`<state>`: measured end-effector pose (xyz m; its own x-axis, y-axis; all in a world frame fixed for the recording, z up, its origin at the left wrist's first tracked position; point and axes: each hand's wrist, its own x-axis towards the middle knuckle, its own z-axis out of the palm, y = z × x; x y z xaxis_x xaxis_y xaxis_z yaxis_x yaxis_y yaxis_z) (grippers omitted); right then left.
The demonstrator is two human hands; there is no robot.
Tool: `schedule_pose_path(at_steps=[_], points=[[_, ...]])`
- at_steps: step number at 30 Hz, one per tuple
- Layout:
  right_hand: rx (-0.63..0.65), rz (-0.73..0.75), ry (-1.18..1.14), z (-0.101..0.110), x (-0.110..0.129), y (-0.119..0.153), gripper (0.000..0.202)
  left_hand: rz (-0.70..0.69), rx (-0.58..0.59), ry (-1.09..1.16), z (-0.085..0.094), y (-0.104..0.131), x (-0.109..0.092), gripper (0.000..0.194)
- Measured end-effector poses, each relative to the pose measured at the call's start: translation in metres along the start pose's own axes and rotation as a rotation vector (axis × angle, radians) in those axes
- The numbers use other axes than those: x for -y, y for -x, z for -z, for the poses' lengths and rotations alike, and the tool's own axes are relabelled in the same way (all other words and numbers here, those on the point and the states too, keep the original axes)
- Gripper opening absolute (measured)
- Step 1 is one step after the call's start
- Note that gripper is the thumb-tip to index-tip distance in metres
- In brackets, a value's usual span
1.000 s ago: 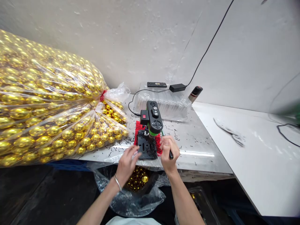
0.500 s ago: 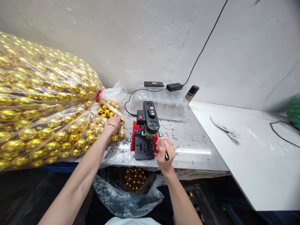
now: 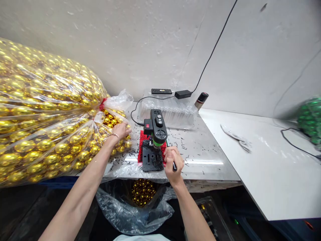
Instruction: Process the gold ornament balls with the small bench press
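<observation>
My left hand [image 3: 121, 130] reaches into the loose gold balls [image 3: 108, 117] at the mouth of a big clear bag [image 3: 40, 100]. Its fingers bend down among the balls and their tips are hidden, so a grip does not show. A small black and green bench machine [image 3: 158, 126] with a slotted black base plate [image 3: 151, 157] stands over a red mat [image 3: 140, 154]. At the machine's right side, my right hand [image 3: 173, 162] is closed around its lever handle [image 3: 175, 166]. Short black scraps litter the plate and the metal tabletop around it.
Below the table edge hangs an open plastic bag [image 3: 135, 221] with gold balls [image 3: 143, 192] inside. Behind the machine lie a clear plastic tray [image 3: 173, 115], a remote [image 3: 161, 91] and a power adapter [image 3: 183, 94]. A spray can [image 3: 201, 100], gloves [image 3: 235, 138] and green balls [image 3: 312, 118] are further right.
The whole view has shifted slightly. My left hand stays among the gold balls, its fingers now less visible. My right hand still holds the lever handle.
</observation>
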<state>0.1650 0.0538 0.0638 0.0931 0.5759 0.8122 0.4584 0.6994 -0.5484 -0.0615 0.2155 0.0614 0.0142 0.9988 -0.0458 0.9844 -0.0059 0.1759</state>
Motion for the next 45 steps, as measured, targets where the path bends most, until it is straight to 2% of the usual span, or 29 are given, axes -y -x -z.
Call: schedule_pose_path(at_steps=[1, 3, 5, 6, 9, 12, 15, 17, 22, 30, 34, 39, 45], points=[[-0.001, 0.003, -0.001, 0.0, 0.0, 0.0, 0.028, 0.008, -0.038, 0.14, 0.004, 0.01, 0.003, 0.044], [-0.004, 0.011, -0.005, 0.0, 0.001, 0.0, 0.028, 0.017, -0.108, 0.602, 0.009, 0.033, 0.009, 0.046], [-0.005, 0.011, -0.009, 0.0, 0.002, -0.001, 0.028, 0.029, -0.105, 1.122, 0.009, 0.06, 0.011, 0.043], [-0.007, 0.008, -0.011, 0.0, 0.002, -0.001, 0.028, 0.046, -0.066, 1.315, 0.007, 0.072, 0.011, 0.04], [-0.011, 0.004, -0.018, 0.0, 0.002, -0.001, 0.028, 0.145, 0.084, 1.65, -0.011, 0.103, 0.0, 0.029], [-0.002, 0.0, -0.014, 0.0, 0.003, -0.002, 0.028, 0.222, 0.208, 1.765, -0.037, 0.119, -0.022, 0.028], [0.01, -0.001, 0.002, 0.002, 0.004, -0.006, 0.028, 0.226, 0.323, 1.716, -0.059, 0.123, -0.045, 0.036], [0.012, 0.005, 0.004, 0.003, 0.005, -0.01, 0.029, 0.186, 0.337, 1.614, -0.069, 0.122, -0.057, 0.043], [-0.009, -0.011, 0.013, 0.003, 0.007, -0.016, 0.03, 0.005, 0.184, 1.212, -0.077, 0.116, -0.068, 0.045], [0.004, -0.006, 0.017, 0.004, 0.005, -0.012, 0.029, -0.225, 0.026, 0.59, -0.07, 0.119, -0.078, 0.036], [0.042, 0.006, 0.032, 0.007, 0.005, -0.008, 0.028, -0.245, 0.026, 0.487, -0.071, 0.12, -0.084, 0.038], [0.081, 0.043, 0.032, 0.007, -0.006, 0.008, 0.026, -0.249, 0.037, 0.46, -0.071, 0.121, -0.085, 0.04], [0.022, 0.099, 0.037, -0.004, -0.028, 0.031, 0.027, -0.233, 0.031, 0.469, -0.071, 0.121, -0.085, 0.037]])
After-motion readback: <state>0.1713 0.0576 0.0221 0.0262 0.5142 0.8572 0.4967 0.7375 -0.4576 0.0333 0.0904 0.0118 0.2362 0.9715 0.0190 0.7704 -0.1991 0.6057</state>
